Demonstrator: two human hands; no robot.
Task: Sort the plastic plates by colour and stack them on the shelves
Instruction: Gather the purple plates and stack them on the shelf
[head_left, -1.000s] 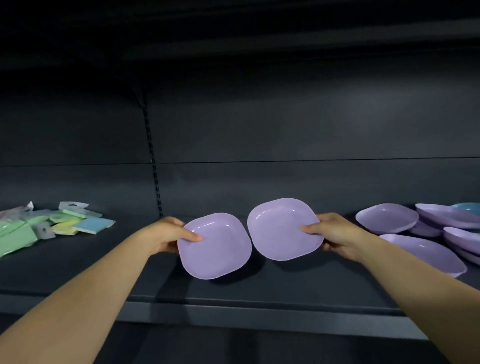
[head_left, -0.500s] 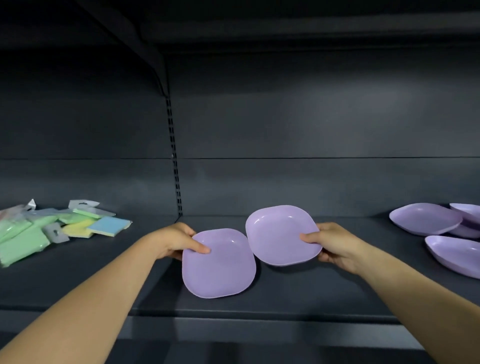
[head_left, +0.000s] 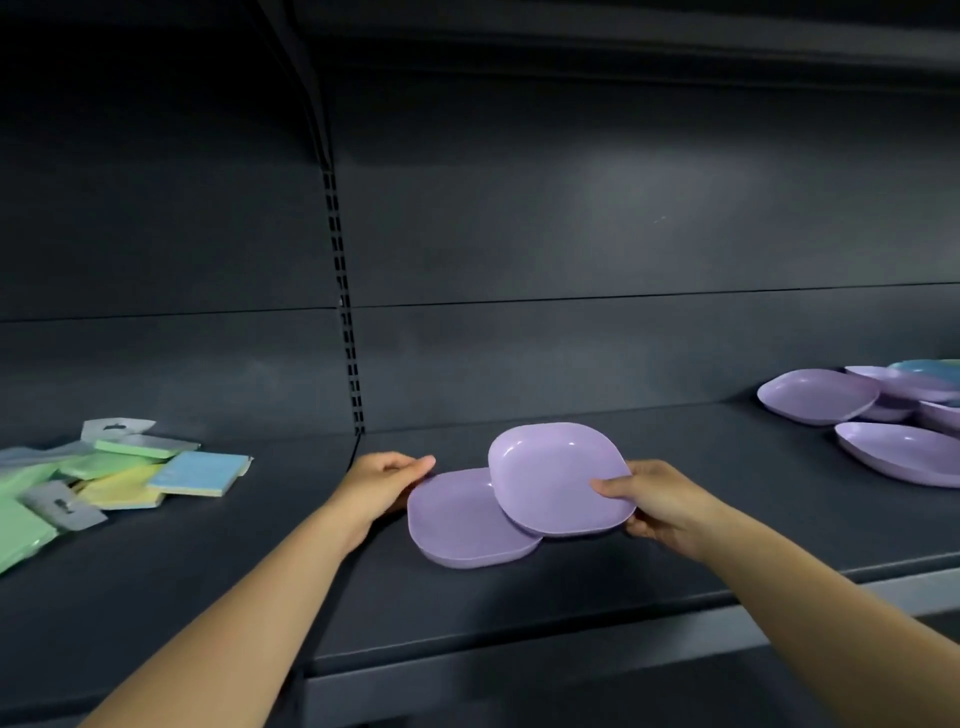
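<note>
left hand (head_left: 382, 480) fingers touching lower plate (head_left: 457, 525) | right hand (head_left: 657, 501) fingers grasping upper plate (head_left: 556, 486) | packets (head_left: 124, 475) left | plate pile (head_left: 883, 415) right

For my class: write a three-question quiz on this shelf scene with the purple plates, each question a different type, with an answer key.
1. True or false: the right hand holds a purple plate that overlaps the lower plate.
2. The colour peeking out behind the plate pile at far right is: A red, B blue, C black.
3. Fill in: the left hand touches the lower plate's ____ edge.

Key: 1 true; 2 B; 3 left.
</note>
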